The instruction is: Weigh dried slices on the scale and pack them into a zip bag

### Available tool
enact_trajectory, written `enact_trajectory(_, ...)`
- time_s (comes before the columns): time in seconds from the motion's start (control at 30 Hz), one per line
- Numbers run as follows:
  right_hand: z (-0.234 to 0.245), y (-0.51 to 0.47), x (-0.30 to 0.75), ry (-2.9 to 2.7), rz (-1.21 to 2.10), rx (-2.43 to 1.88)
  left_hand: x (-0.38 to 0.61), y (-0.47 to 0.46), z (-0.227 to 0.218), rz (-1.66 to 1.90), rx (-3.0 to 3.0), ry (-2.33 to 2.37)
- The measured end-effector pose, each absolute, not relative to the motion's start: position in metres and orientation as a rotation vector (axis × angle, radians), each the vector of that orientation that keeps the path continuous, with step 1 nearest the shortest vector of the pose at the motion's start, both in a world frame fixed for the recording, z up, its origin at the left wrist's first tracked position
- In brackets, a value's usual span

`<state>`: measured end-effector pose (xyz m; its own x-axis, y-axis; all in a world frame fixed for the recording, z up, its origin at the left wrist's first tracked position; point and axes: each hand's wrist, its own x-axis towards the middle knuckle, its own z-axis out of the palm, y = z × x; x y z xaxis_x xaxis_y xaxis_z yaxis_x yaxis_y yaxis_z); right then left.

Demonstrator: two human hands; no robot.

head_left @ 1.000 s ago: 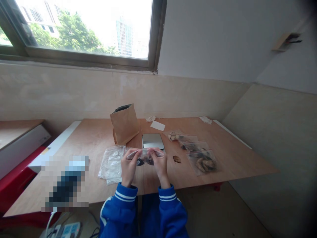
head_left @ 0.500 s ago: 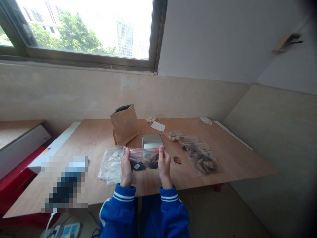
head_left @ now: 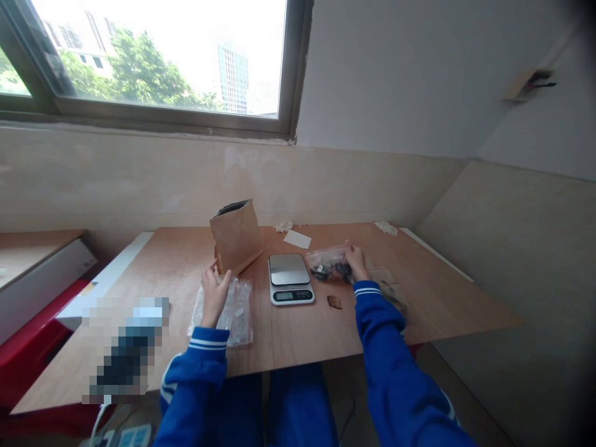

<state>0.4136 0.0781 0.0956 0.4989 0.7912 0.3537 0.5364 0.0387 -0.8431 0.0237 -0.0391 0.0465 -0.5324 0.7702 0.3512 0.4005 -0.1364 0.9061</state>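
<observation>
My right hand [head_left: 356, 261] reaches to the right of the small kitchen scale [head_left: 289, 278] and grips a clear zip bag with dark pieces [head_left: 328, 266] low over the table. More filled zip bags [head_left: 388, 288] lie just beyond my right sleeve, partly hidden by it. My left hand [head_left: 215, 293] rests on a pile of empty clear bags [head_left: 235, 304], fingers loosely apart, close to the open brown paper bag [head_left: 235, 236]. One loose brown piece [head_left: 334, 302] lies on the table [head_left: 298, 335] beside the scale.
A white card [head_left: 297, 239] and bits of white crumpled paper [head_left: 283, 225] lie near the wall. A blurred-out object [head_left: 123, 347] sits at the table's left front. A white and red unit stands to the left, and a power strip lies on the floor.
Both hands held the zip bag in front of me earlier. Now my right hand has carried it right, to the other bags, and my left hand has dropped onto the empty bags.
</observation>
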Motion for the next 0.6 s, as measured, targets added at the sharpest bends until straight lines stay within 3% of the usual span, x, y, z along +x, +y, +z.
enact_trajectory(0.2,0.072,0.041,0.395,-1.51,-0.057,-1.628,0.001,0.001,0.024,1.658,1.328,1.98)
enact_trajectory(0.37,0.025,-0.025,0.395,-2.151,0.12,-1.473,-0.013,0.019,0.014,1.596,1.354,1.82)
enact_trajectory(0.6,0.011,-0.037,0.403,-2.08,0.215,-1.493,-0.019,0.023,-0.002,1.291,1.501,1.925)
